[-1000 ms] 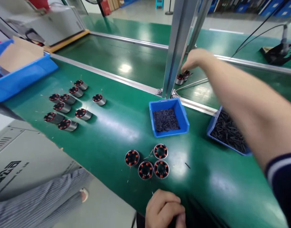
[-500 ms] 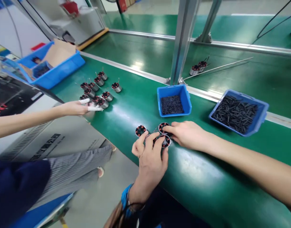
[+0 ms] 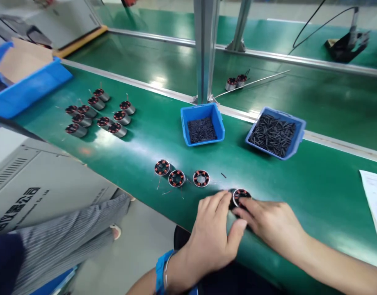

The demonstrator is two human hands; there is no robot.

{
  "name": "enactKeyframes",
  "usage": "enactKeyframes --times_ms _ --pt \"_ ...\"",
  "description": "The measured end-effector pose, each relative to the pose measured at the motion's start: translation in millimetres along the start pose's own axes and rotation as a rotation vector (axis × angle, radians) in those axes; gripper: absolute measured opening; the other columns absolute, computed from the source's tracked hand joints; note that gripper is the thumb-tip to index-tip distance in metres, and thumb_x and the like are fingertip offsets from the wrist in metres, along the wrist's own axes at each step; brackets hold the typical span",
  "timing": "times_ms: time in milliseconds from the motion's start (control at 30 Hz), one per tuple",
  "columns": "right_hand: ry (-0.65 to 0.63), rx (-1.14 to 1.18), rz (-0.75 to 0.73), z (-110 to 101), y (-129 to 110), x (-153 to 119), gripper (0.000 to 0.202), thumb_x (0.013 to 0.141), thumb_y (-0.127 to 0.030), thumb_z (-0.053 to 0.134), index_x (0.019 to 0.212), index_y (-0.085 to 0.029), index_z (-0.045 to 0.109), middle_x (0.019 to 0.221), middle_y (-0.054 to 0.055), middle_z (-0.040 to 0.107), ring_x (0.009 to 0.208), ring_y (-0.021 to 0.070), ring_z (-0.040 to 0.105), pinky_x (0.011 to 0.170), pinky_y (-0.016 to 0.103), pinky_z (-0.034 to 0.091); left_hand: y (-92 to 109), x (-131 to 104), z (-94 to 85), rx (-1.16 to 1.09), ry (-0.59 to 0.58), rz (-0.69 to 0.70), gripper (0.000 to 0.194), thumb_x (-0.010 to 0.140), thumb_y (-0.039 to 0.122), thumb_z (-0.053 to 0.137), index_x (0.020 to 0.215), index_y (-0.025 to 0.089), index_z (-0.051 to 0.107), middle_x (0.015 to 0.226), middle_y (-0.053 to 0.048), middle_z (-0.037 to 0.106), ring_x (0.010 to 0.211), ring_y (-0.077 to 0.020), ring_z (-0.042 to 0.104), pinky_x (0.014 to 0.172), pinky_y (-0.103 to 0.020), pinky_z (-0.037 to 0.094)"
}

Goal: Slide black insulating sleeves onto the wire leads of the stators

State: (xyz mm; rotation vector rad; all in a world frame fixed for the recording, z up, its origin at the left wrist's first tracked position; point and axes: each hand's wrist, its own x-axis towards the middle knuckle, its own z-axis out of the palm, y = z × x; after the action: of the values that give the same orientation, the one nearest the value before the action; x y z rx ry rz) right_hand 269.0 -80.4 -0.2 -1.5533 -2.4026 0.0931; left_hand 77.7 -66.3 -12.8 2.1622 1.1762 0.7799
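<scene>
My right hand (image 3: pixel 268 217) grips a round metal motor part (image 3: pixel 241 197) with copper windings, fingers on its rim and top, near the table's front edge. Just left of it is my left hand (image 3: pixel 214 233), its fingers together and fingertips at the part's left side; whether they hold anything is hidden. Three similar parts stand further left: one alone (image 3: pixel 201 178), one beside it (image 3: pixel 176 179) and one at the far end (image 3: pixel 162 167), thin wires trailing from some. A small black tube (image 3: pixel 223 175) lies on the green table.
Behind stand a blue bin of fine black pieces (image 3: pixel 202 125) and a blue bin of black tubes (image 3: pixel 276 133). Several motor parts (image 3: pixel 117 130) are grouped at left. A metal post (image 3: pixel 203 53) rises behind. Paper (image 3: pixel 373 205) lies at right. A person's striped trousers (image 3: pixel 71 229) show at left.
My hands have moved right and toward me with one part, away from the others. The view has shifted right. The other person's hand has left the grouped parts and is out of view.
</scene>
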Motion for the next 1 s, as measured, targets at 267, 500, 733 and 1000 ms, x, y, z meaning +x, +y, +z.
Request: enactKeyframes --times_ms 267,500,733,1000 --pt "-0.183 0.630 0.324 -12 30 35 0.022 0.085 -0.040 0.066 0.091 -0.021 0.074 0.081 0.005 0.069 0.056 0.0130 0.058 0.051 0.026 0.046 -8 18 18.0 -0.366 -0.004 -0.216 0.016 0.091 0.022 0.062 0.105 0.017 0.066 0.106 -0.008 0.072 0.100 -0.0203 0.068 0.090 -0.035 0.056" --pt "-0.169 1.278 0.592 14 30 38 0.035 0.072 -0.049 0.081 0.071 -0.018 0.064 0.065 0.000 0.063 0.057 0.0125 0.057 0.053 0.026 0.049 1 22 17.2 -0.480 -0.003 -0.451 0.021 0.080 0.018 0.071 0.099 0.018 0.062 0.095 -0.003 0.074 0.087 -0.0167 0.070 0.083 -0.031 0.057" --pt "-0.063 1.082 0.462 17 59 72 0.032 0.083 -0.049 0.070 0.086 -0.018 0.068 0.072 0.003 0.067 0.058 0.0144 0.059 0.057 0.029 0.049 -5 25 19.5 -0.457 0.009 -0.433 0.024 0.076 0.015 0.071 0.099 0.018 0.066 0.097 -0.003 0.074 0.084 -0.0159 0.069 0.079 -0.030 0.059" --pt "-0.348 0.437 0.150 23 51 101 0.010 0.083 -0.016 0.062 0.073 -0.017 0.060 0.079 0.006 0.062 0.072 0.0181 0.059 0.070 0.031 0.044 1 37 18.8 -0.337 -0.052 -0.375 0.020 0.079 0.019 0.070 0.099 0.020 0.072 0.098 -0.004 0.075 0.083 -0.0184 0.067 0.078 -0.032 0.057"
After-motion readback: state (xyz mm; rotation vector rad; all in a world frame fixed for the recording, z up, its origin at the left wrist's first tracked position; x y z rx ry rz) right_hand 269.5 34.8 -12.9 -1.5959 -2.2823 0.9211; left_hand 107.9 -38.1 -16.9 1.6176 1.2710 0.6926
